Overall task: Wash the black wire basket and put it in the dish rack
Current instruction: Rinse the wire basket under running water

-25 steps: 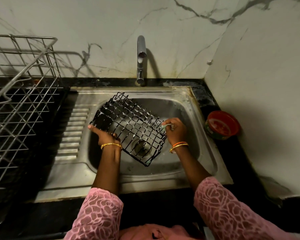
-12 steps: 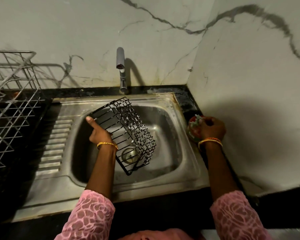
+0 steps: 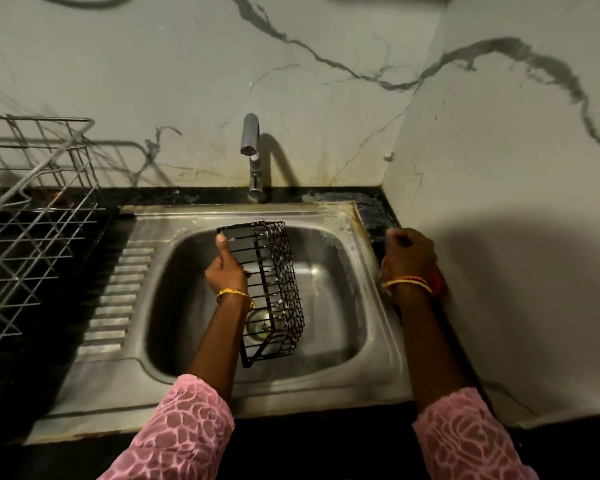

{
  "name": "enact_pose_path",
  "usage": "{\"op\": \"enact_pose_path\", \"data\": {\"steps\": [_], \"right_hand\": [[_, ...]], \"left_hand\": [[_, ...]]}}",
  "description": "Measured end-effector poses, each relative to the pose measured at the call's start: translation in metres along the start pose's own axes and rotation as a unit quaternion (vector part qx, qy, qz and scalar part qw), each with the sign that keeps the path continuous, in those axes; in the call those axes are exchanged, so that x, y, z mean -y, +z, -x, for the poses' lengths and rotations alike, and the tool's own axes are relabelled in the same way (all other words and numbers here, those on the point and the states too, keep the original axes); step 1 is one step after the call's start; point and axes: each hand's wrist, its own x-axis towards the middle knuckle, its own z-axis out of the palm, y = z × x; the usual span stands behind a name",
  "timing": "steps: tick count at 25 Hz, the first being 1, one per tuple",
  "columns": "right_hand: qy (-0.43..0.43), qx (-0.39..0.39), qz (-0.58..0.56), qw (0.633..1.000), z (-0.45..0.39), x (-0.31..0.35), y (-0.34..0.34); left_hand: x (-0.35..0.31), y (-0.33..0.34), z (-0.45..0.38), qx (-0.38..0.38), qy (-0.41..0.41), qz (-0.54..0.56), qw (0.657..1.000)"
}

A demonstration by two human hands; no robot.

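Observation:
The black wire basket hangs tilted on its side over the basin of the steel sink, with white suds along its wires. My left hand grips its left rim, thumb up along the top corner. My right hand is off to the right above the black counter, with fingers curled and nothing visible in them. It covers most of a red bowl. The steel dish rack stands at the far left.
The tap rises behind the basin and no water shows at its spout. The ribbed drainboard lies between basin and rack. A marble wall closes in right behind the red bowl. The drain shows through the basket.
My right hand left the basket and went right to the red bowl with the scrubber. The left hand turned the basket more upright and edge-on over the basin.

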Motion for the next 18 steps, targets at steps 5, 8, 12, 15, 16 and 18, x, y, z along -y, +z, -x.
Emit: {"op": "enact_pose_path", "data": {"steps": [5, 8, 12, 15, 16, 18], "right_hand": [[0.269, 0.417, -0.325, 0.805, -0.001, 0.079, 0.123], [0.359, 0.429, -0.345, 0.754, -0.007, 0.104, 0.189], [0.419, 0.411, -0.323, 0.742, -0.015, 0.113, 0.243], [0.469, 0.364, -0.362, 0.719, -0.019, 0.105, 0.269], [0.483, 0.354, -0.375, 0.708, -0.020, 0.103, 0.272], [0.521, 0.333, -0.425, 0.661, -0.023, 0.103, 0.277]], "left_hand": [[-0.016, 0.002, -0.016, 0.000, -0.012, -0.053, 0.999], [-0.024, 0.004, -0.034, 0.002, -0.019, -0.071, 0.997], [-0.022, 0.006, -0.065, 0.001, -0.035, -0.063, 0.997], [-0.018, 0.008, -0.082, 0.000, -0.071, -0.037, 0.997], [-0.017, 0.008, -0.084, 0.003, -0.076, -0.035, 0.996], [-0.016, 0.008, -0.087, 0.009, -0.072, -0.032, 0.997]]}}
